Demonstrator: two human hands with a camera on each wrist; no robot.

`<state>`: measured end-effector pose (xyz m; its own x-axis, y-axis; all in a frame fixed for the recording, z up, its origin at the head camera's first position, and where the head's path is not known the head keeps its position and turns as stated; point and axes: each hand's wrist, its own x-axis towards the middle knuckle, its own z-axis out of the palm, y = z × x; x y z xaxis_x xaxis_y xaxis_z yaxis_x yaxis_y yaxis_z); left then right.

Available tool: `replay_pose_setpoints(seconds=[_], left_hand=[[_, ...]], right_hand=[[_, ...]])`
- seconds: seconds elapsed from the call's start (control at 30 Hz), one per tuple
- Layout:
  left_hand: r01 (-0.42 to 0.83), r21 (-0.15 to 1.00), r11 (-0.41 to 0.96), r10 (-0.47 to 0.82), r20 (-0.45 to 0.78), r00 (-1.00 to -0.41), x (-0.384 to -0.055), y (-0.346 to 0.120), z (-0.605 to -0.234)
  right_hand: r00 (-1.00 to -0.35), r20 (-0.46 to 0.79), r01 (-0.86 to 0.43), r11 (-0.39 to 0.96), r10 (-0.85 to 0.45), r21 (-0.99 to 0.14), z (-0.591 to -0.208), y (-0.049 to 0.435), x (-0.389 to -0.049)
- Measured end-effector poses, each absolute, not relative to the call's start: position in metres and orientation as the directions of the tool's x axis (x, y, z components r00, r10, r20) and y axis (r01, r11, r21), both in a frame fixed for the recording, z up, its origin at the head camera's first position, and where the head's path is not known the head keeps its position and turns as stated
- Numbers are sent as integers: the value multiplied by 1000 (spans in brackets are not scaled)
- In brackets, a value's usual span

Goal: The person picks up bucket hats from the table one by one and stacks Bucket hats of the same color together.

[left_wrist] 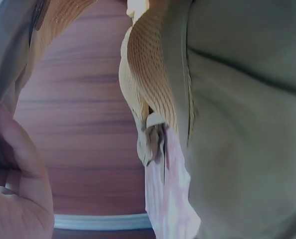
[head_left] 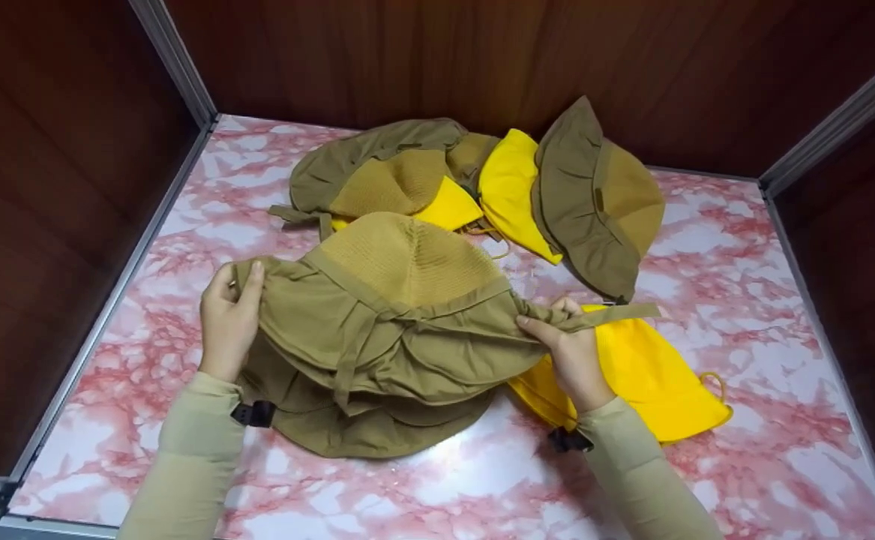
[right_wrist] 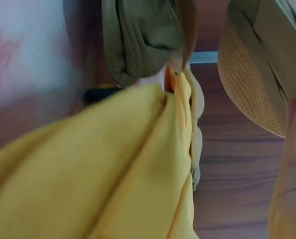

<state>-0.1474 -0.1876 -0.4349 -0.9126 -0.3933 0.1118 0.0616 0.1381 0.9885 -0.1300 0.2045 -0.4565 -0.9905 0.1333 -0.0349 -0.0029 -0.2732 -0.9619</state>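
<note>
A khaki sun hat point(head_left: 407, 322) with a tan ribbed crown and ruffled brim is held up between both hands. My left hand point(head_left: 231, 319) pinches the brim's left edge, thumb on top. At the right end, my right hand point(head_left: 572, 356) grips the brim, and a fabric tie point(head_left: 624, 315) trails past its fingers. The left hand point(left_wrist: 21, 184) and the right hand point(right_wrist: 292, 174) also show at the brim in the wrist views. Another khaki brim point(head_left: 362, 439) lies below the held hat, mostly hidden by it. A yellow hat point(head_left: 654, 382) lies beneath and beside the right hand.
Toward the back of the pink-and-white marbled table point(head_left: 152, 360), a khaki hat point(head_left: 377, 165) overlaps yellow fabric point(head_left: 452, 206). To its right, another yellow hat point(head_left: 516, 195) leans beside a khaki hat point(head_left: 594, 202). Dark wood panels point(head_left: 437, 60) enclose the back and sides.
</note>
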Motion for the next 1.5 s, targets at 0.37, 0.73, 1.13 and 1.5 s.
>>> replay_pose_setpoints(seconds=[0.37,0.73,1.13,1.5], left_hand=[[24,991,128,-498,85,-863,-131,-216,-446],[-157,954,255,-496,-10,-868,-113,-245,-487],[-368,693,620,-354,-172,-919,-119,-249,-494],[-102,516,850,-143,40,-989,-106,-177,-449]], right_hand=[[-996,-91,93,-326,-20,-941,-470,180,-107],[-979,-197,203,-212,-46,-956,-508,154,-89],[-967,-248,255,-180,-61,-950,-508,152,-91],[-997,-70,71,-30,-11,-997,-475,175,-97]])
